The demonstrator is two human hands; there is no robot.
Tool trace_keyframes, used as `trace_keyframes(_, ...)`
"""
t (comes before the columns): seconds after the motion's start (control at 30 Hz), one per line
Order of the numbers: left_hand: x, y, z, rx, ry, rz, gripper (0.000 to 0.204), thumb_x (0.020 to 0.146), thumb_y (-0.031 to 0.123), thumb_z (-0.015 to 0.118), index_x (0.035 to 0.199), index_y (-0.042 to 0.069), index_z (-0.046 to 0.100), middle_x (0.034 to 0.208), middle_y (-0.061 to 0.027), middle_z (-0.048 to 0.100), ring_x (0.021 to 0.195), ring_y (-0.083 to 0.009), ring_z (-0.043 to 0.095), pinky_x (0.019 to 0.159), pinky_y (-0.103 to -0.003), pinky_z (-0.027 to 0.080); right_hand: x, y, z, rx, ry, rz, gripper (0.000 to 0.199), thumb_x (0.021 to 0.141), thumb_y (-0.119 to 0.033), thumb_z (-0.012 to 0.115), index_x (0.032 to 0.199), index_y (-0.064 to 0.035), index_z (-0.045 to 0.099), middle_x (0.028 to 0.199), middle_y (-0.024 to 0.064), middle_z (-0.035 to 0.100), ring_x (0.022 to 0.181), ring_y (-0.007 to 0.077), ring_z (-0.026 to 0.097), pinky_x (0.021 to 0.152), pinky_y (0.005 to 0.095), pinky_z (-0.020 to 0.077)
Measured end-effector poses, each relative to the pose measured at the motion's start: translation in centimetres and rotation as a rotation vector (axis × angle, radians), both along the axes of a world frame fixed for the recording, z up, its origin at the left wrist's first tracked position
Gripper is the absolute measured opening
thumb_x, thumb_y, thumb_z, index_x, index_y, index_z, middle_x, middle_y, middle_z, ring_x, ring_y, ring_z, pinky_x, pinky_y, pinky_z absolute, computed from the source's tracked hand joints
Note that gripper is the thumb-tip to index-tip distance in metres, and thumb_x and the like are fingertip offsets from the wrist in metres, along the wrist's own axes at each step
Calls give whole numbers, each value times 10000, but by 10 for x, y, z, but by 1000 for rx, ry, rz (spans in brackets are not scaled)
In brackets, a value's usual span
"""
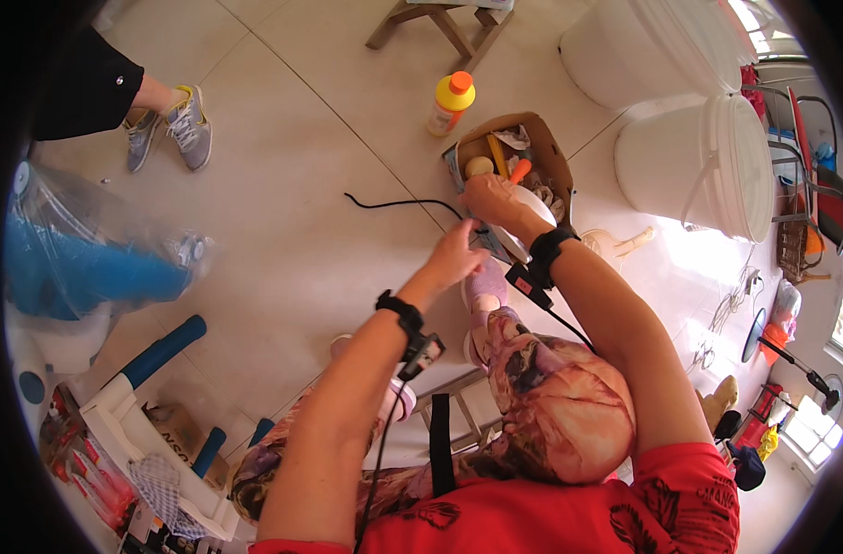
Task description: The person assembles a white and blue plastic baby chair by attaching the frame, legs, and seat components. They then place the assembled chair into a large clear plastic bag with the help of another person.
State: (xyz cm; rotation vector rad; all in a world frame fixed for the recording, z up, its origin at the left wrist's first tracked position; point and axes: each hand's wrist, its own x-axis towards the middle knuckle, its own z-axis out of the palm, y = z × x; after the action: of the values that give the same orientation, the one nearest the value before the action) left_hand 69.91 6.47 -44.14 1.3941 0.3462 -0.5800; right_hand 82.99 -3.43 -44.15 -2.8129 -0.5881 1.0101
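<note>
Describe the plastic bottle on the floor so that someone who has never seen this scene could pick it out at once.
Start from the two big white buckets at the upper right and go left to the open cardboard box on the tiled floor. Just left of that box stands the bottle, upright: the only yellow bottle with an orange cap.

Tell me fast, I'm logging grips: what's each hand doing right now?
Left hand: fingers touch the white object's lower edge; grip cannot be told.
Right hand: rests on that object by the cardboard box; grip cannot be told.

One head-worn fisheye view – looking steeply down, close over forearms and floor.
</note>
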Motion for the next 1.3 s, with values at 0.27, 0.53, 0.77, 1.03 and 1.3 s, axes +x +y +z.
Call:
trace_keyframes(0.27,-10,-19,-35,-275,278,75,194,999,142,569,940,-31,633,589,-35,549,461,-135,521,424,-294,408,-11,-10,35,67,-9,184,374,833,-282,732,1089,-10,709,1194,199,678,1163,386,628,989,496,480)
trace_keyframes(0.53,-18,-37,-35,105,0,-101,181,974,121,539,923,-4,659,640,-21,569,591,-119,560,557,-285,445,-70,-54,67,57,-234,319,864,723,-322,786,1434,53,468,1544,223,410,1523,372,269,1247,558,170)
trace_keyframes(0.77,-10,-23,-15,355,-118,-101,357,971,287,556,849,-26,679,702,-179,656,654,-301,641,634,-414,489,-84,-48,45,-255,-513,472,717,895,-258,626,1524,-2,396,1575,197,387,1512,380,276,1213,617,199)
trace_keyframes(1.03,-17,-6,10,420,-264,-252,351,973,300,562,871,-24,649,780,-256,625,736,-439,611,681,-465,488,-83,-48,20,-369,-550,527,653,949,-252,535,1541,-17,392,1603,186,363,1492,399,305,1184,650,224)
trace_keyframes(1.3,-116,48,-11,241,-351,-563,326,984,301,558,877,12,664,693,-158,634,622,-287,594,628,-387,498,-48,-53,23,-259,-478,430,1004,695,-343,858,1516,-5,390,1568,180,408,1467,353,355,1162,567,309)
